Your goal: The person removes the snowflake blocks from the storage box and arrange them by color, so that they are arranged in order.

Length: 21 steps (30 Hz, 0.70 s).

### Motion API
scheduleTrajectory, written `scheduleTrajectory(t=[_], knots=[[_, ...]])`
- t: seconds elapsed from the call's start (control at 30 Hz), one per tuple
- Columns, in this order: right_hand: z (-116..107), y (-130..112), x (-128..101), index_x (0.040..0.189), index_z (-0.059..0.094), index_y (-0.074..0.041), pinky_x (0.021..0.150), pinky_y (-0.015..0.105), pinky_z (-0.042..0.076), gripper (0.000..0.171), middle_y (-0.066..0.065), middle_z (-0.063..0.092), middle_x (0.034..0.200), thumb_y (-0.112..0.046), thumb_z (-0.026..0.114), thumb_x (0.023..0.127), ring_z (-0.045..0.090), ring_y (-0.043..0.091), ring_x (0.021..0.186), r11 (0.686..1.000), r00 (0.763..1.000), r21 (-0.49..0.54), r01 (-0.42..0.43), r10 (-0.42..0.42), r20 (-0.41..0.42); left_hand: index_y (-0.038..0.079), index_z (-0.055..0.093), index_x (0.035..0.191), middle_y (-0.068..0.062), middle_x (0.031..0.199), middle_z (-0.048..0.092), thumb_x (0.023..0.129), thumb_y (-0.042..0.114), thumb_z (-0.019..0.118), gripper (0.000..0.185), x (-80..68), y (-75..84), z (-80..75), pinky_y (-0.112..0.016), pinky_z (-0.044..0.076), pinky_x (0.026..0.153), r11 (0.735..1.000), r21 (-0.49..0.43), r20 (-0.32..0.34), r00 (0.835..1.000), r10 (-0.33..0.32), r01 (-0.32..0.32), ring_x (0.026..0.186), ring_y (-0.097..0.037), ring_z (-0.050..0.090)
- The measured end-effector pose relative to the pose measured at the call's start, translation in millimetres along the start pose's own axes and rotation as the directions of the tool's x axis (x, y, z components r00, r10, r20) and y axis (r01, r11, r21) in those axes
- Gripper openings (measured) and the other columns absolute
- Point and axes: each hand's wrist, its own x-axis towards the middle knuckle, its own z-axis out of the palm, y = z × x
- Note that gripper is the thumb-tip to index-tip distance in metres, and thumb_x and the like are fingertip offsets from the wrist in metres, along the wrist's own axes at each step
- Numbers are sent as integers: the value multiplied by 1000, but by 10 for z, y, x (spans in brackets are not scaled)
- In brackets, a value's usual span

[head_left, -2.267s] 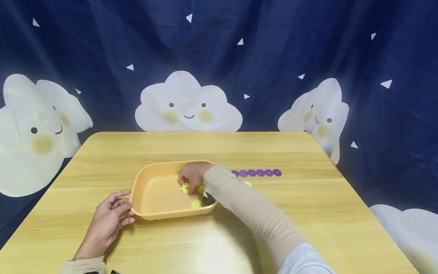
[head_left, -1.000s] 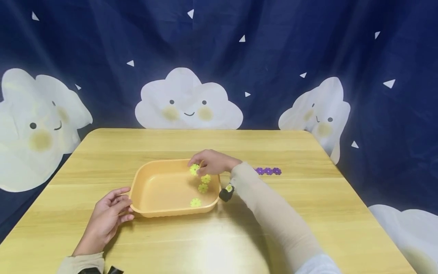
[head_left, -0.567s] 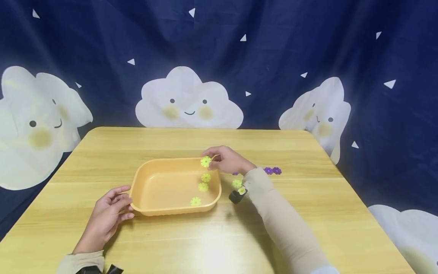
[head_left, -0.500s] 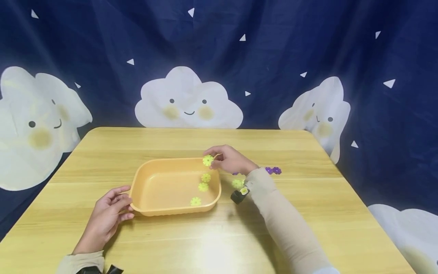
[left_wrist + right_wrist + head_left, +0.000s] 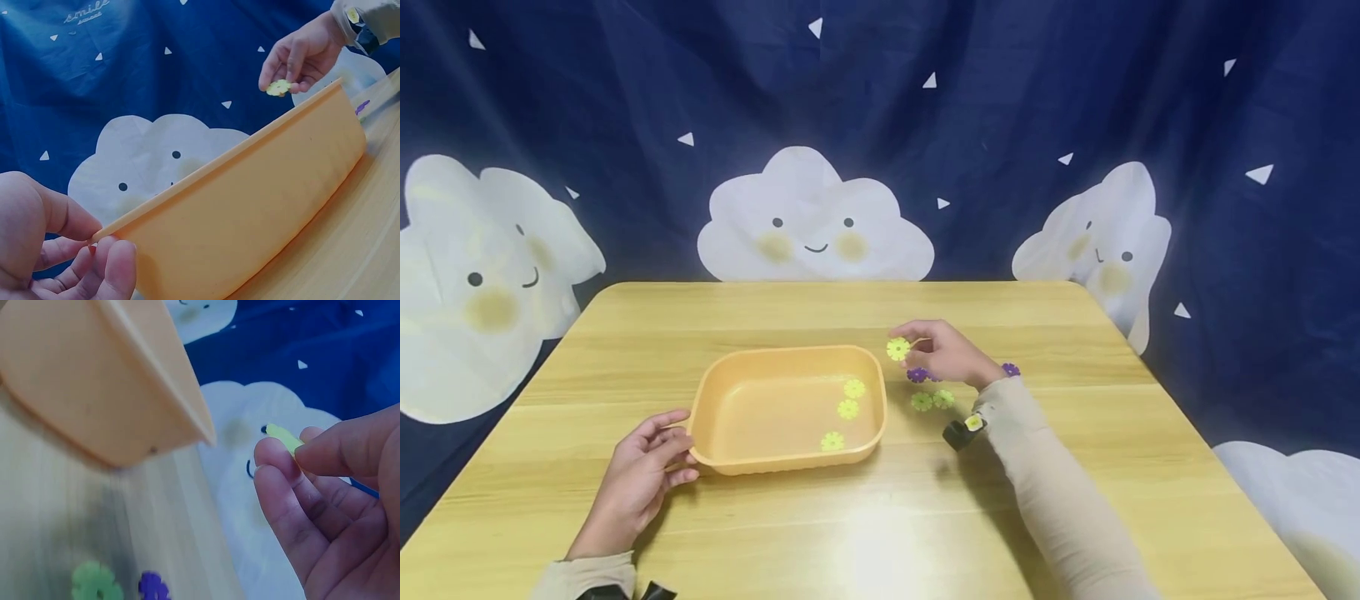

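While left hand (image 5: 642, 469) pinches tray rim (image 5: 790, 461), right hand (image 5: 946, 351) pinches yellow flower (image 5: 896, 353) outside it

Between my right hand's (image 5: 946, 353) thumb and fingers I pinch a yellow flower disc (image 5: 898, 348), just right of the orange tray (image 5: 767, 421) that my left hand (image 5: 643, 475) holds. Three yellow discs (image 5: 848, 408) lie inside; green discs (image 5: 921, 401) and partly hidden purple discs (image 5: 917, 375) lie beside it.

Smooth plastic tray (image 5: 767, 421) (faintly glossy inside), glossy wood-grained table (image 5: 790, 533).
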Motion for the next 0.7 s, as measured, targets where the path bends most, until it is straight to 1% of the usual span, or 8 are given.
scheduleTrajectory(t=[0.1, 0.23, 0.27, 0.37, 0.43, 0.53, 0.6, 0.7], knots=[[-40, 60, -64, 128, 59, 0, 84, 48, 58, 42, 18, 57, 122, 8, 58, 86, 65, 38, 98, 1000, 1000, -17, -7, 6, -8, 16, 53, 117, 1, 92, 56, 95, -3, 57, 30, -4, -8, 7, -25, 60, 56, 1000, 0, 0, 1000, -3, 3, 71, -11, 60], [-72, 118, -148, 128, 59, -1, 84, 35, 58, 43, 17, 55, 128, 7, 58, 86, 65, 32, 100, 999, 999, -42, -25, 24, -24, 16, 53, 118, 2, 92, 56, 95, -2, 57, 30, -10, -13, 10, -25, 60, 57, 1000, 8, -2, 1000, -7, 7, 71, -10, 60], [-81, 140, -168, 128, 58, 0, 84, 34, 58, 44, 18, 55, 128, 8, 58, 86, 65, 32, 101, 999, 999, -40, -30, 29, -27, 16, 53, 118, 2, 92, 56, 95, -2, 57, 30, -14, -15, 10, -25, 60, 57, 1000, 12, -3, 1000, -8, 8, 71, -10, 60], [-107, 200, -238, 129, 57, 2, 84, 36, 59, 44, 20, 55, 125, 9, 57, 85, 64, 35, 99, 999, 998, -20, -45, 44, -43, 16, 54, 117, 2, 92, 57, 95, -2, 57, 30, -23, -25, 7, -25, 60, 57, 1000, 16, -7, 1000, -10, 10, 71, -10, 60], [-130, 241, -290, 129, 56, 5, 84, 43, 59, 44, 21, 55, 121, 10, 56, 85, 64, 38, 98, 998, 997, -3, -56, 56, -53, 16, 54, 117, 2, 92, 57, 95, -2, 57, 29, -25, -30, 4, -25, 60, 57, 1000, 13, -6, 1000, -11, 11, 71, -10, 60], [-171, 298, -374, 129, 56, 4, 84, 47, 58, 45, 20, 57, 118, 8, 57, 84, 63, 38, 98, 996, 993, 5, -88, 88, -76, 17, 54, 117, 2, 92, 57, 94, -2, 58, 29, -15, -29, 4, -25, 60, 57, 1000, 12, -5, 1000, -8, 8, 71, -10, 60], [-200, 348, -424, 130, 54, 5, 84, 47, 58, 45, 20, 56, 118, 7, 57, 85, 63, 36, 97, 995, 991, 12, -99, 100, -85, 17, 54, 117, 2, 91, 57, 95, -2, 58, 29, -9, -28, 5, -25, 60, 57, 1000, 16, -6, 1000, -8, 9, 71, -10, 60], [-245, 417, -496, 130, 54, 6, 81, 41, 60, 45, 20, 56, 116, 7, 58, 85, 64, 32, 92, 994, 988, 9, -112, 113, -103, 15, 53, 118, 1, 91, 57, 95, -2, 56, 29, -6, -29, 8, -25, 60, 58, 1000, 23, -2, 1000, -7, 7, 72, -10, 60]])
